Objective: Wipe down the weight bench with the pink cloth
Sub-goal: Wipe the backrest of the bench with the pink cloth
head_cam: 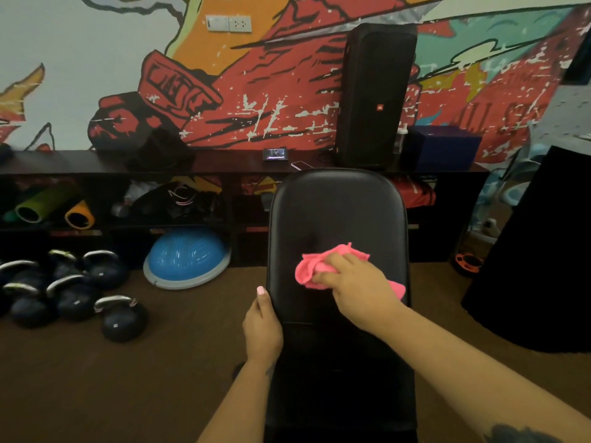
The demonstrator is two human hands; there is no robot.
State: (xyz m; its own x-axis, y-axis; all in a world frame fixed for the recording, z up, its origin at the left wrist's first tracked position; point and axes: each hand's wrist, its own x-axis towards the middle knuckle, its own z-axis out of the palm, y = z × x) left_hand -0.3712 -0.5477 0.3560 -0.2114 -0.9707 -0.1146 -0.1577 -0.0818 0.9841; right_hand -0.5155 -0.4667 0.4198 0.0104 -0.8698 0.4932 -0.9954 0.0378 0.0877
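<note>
The black padded weight bench (335,212) runs away from me down the middle of the view, its rounded far end near the shelf. My right hand (355,282) presses the crumpled pink cloth (315,266) flat on the pad, about halfway along and slightly right of centre. Part of the cloth sticks out behind my wrist at the bench's right edge. My left hand (262,327) grips the bench's left edge, thumb on the pad's top and fingers hidden under the side.
Several dark kettlebells (73,292) lie on the brown floor at left, next to a blue half-ball trainer (188,257). A low dark shelf (224,161) along the mural wall carries a tall black speaker (374,94). A big black block (540,251) stands at right.
</note>
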